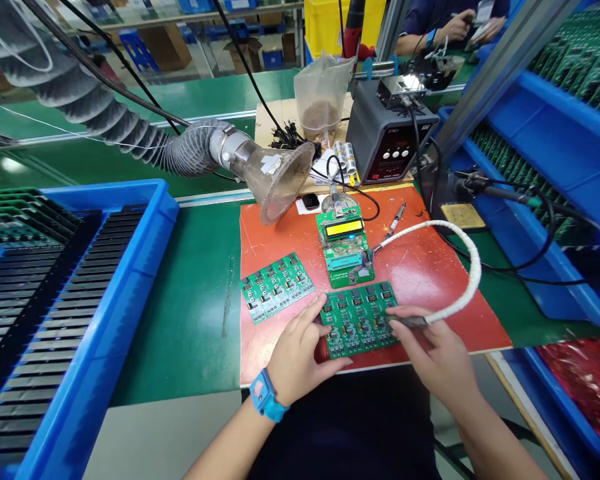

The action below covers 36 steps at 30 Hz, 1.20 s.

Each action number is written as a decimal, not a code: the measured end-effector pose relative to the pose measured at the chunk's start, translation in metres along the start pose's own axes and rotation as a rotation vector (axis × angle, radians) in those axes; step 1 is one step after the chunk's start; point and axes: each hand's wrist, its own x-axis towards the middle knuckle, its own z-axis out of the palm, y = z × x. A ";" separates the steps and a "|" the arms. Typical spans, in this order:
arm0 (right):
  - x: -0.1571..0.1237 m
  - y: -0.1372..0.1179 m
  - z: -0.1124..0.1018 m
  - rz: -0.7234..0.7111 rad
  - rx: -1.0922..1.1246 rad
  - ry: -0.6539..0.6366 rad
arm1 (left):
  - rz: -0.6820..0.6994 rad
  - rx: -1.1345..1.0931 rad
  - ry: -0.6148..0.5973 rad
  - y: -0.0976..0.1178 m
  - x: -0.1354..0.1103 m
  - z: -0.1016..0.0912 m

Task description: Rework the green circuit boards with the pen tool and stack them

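A green circuit board panel with several small digit displays lies near the front edge of the red mat. My left hand grips its left side, fingers along the edge and thumb at the front. My right hand pinches the dark-tipped probe of a white-sleeved cable, its tip against the panel's right part. That cable loops back to a green programmer board with a lit yellow screen, just behind the panel. A second circuit board panel lies to the left, apart from both hands.
An extraction funnel on a grey hose hangs over the mat's back left. Behind stands a black soldering station; a pen lies before it. Blue bins holding boards flank both sides. A co-worker's hands show at the back.
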 end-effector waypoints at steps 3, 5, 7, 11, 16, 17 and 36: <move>0.000 0.000 0.000 0.012 -0.003 -0.003 | 0.001 0.002 0.001 0.001 0.000 0.000; -0.001 0.000 -0.001 0.018 -0.003 -0.003 | 0.000 0.004 0.000 0.001 0.000 0.001; 0.000 -0.001 -0.002 0.034 0.005 -0.011 | -0.001 0.003 0.000 0.001 0.000 0.001; 0.001 -0.002 -0.004 0.085 0.048 -0.016 | -0.012 -0.009 0.002 0.001 -0.001 0.000; 0.001 -0.006 -0.006 0.115 0.099 -0.004 | -0.014 -0.018 -0.008 0.001 -0.001 0.001; 0.000 -0.007 -0.006 0.121 0.105 0.003 | -0.015 -0.020 -0.011 0.001 -0.001 0.001; -0.002 -0.015 0.017 -0.009 0.118 -0.024 | -0.021 -0.041 -0.020 0.001 -0.001 0.001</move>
